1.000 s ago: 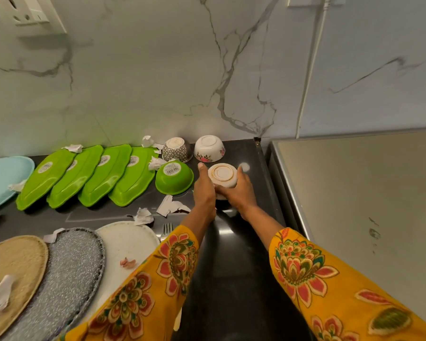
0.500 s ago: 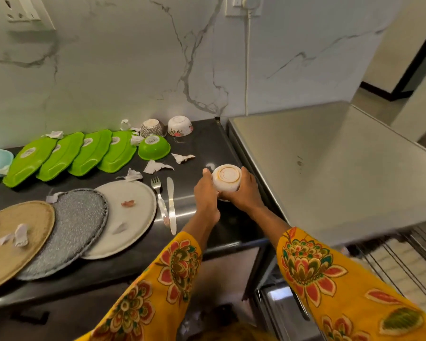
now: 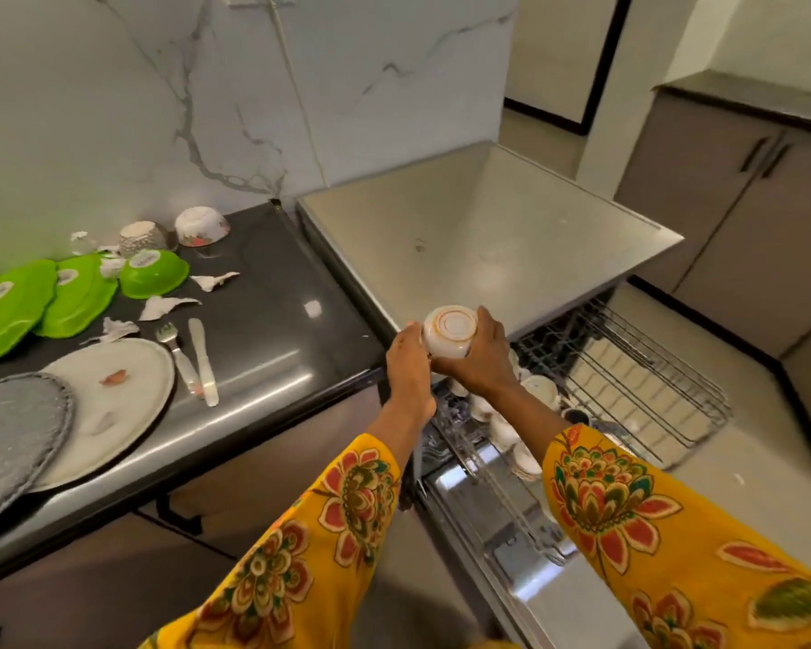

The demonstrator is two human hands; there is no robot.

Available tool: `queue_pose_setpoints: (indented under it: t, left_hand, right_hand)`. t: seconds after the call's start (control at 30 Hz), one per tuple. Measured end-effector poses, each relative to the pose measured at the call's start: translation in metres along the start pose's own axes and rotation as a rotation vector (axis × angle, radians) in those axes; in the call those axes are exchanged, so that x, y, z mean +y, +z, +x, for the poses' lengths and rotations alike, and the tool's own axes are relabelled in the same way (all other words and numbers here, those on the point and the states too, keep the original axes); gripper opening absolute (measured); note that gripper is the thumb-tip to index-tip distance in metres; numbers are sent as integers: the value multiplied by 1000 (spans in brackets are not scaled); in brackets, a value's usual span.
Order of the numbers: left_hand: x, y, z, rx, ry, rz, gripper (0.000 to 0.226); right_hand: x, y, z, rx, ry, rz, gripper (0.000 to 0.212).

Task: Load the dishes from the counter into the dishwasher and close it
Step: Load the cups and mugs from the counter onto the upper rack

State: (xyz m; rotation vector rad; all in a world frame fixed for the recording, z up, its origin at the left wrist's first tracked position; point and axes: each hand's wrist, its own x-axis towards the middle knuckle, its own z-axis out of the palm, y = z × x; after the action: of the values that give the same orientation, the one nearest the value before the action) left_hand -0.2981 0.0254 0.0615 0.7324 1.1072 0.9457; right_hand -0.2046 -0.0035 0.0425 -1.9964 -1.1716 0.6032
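Observation:
A small white bowl with an orange ring on its base is held upside down between both hands. My left hand grips its left side and my right hand curls round its right side. The bowl hangs over the front corner of the steel dishwasher top, above the pulled-out wire rack. Several white cups sit in that rack under my right wrist. The open dishwasher door lies below.
On the dark counter lie a green bowl, green plates, two upturned patterned bowls, a fork and knife, a white plate, a grey mat and paper scraps. Cabinets stand at the right.
Both hands carried the upturned bowl from the back of the counter rightward and toward me, past the counter edge. The view swung right, revealing the open dishwasher and its rack.

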Motion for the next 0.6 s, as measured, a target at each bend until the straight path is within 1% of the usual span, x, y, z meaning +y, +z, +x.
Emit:
queue_pose_setpoints:
  t: [0.1,0.2,0.37,0.5,0.6]
  left_hand:
    - [-20,38,-9,-58,-36,21,27]
    - [-39,73,-14,-92,-72,54,17]
    - [-83,133,-19,-170,-133,98,19]
    - [-125,168,-18,-167,-201,151,21]
    - [-151,190,-15,-163,-265,195,23]
  right_hand:
    - [28,-31,0,50,43,-2,110]
    - [58,-61,1,85,73,-25,111]
    - [116,-106,1,128,172,-23,116]
    - [163,-127,2,141,231,-53,115]
    - [197,-139,3,116,274,-52,112]
